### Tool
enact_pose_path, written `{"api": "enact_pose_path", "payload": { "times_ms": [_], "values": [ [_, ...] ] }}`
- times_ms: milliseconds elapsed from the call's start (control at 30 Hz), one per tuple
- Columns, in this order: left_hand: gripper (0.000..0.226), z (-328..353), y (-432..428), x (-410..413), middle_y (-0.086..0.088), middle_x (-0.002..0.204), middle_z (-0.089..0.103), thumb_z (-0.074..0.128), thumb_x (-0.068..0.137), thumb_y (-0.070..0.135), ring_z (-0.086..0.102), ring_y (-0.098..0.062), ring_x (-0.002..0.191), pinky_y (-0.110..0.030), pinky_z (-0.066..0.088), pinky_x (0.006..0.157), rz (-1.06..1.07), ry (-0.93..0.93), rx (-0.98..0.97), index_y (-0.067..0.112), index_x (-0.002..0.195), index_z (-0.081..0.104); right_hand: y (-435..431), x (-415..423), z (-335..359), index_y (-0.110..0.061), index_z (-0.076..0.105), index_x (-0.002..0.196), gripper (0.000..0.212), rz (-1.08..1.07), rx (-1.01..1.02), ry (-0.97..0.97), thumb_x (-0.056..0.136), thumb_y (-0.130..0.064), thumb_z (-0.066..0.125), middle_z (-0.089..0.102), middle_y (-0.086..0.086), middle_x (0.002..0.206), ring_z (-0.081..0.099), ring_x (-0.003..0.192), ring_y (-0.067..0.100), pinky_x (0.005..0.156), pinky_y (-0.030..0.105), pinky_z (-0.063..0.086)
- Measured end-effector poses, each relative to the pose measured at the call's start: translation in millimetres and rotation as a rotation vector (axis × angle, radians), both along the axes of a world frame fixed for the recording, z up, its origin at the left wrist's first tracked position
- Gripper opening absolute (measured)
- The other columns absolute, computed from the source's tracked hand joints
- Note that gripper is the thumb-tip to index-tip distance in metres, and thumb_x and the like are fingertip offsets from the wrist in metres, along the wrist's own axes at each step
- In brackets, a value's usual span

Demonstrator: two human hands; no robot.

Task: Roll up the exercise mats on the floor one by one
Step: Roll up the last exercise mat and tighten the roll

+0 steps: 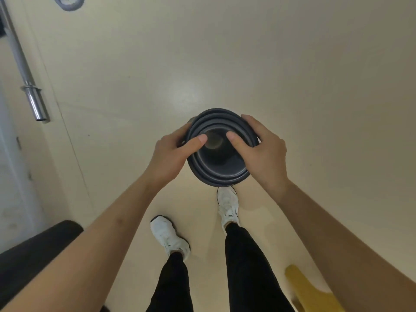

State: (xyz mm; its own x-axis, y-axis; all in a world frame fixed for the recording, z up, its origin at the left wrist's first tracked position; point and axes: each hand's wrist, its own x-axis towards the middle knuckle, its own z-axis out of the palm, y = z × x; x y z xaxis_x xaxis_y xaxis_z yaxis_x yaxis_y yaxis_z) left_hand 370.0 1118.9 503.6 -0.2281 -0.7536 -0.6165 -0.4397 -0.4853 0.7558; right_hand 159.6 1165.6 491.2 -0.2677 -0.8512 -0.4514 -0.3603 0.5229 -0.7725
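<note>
A dark grey exercise mat [219, 164], rolled into a tube, stands on end in front of me, and I look straight down its hollow middle. My left hand [173, 152] grips its left rim, thumb hooked over the inner layers and fingers round the outside. On the opposite rim my right hand [263, 152] holds it the same way, thumb inside the coil. My two white shoes [228, 204] stand on the floor just below the roll.
Pale cream floor [247, 64] all around. A chrome barbell [31, 95] lies along the left edge. A black padded object [33, 251] sits at the lower left and a yellow object [313, 293] at the lower right.
</note>
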Motion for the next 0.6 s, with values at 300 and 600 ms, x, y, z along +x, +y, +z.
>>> {"api": "enact_pose_path", "payload": {
  "times_ms": [300,600],
  "values": [
    [0.042,-21,5,17,0.01,0.114,0.077,0.076,0.091,0.031,0.073,-0.01,0.109,-0.039,0.056,0.102,0.252,-0.004,-0.065,0.026,0.133,0.07,-16,22,-12,-0.033,0.065,0.121,0.044,0.13,0.086,0.105,0.089,-0.063,0.066,0.07,-0.02,0.097,0.066,0.09,0.001,0.084,0.021,0.05],
    [0.052,-21,56,40,0.015,0.113,0.077,0.077,0.082,0.046,0.07,-0.005,0.111,-0.041,0.055,0.103,0.217,-0.028,-0.088,0.03,0.131,0.071,39,39,3,-0.03,0.053,0.139,0.062,0.102,0.163,-0.037,0.086,-0.007,0.074,0.065,-0.022,0.11,0.066,0.102,0.0,0.1,0.042,0.057]
  ]
}}
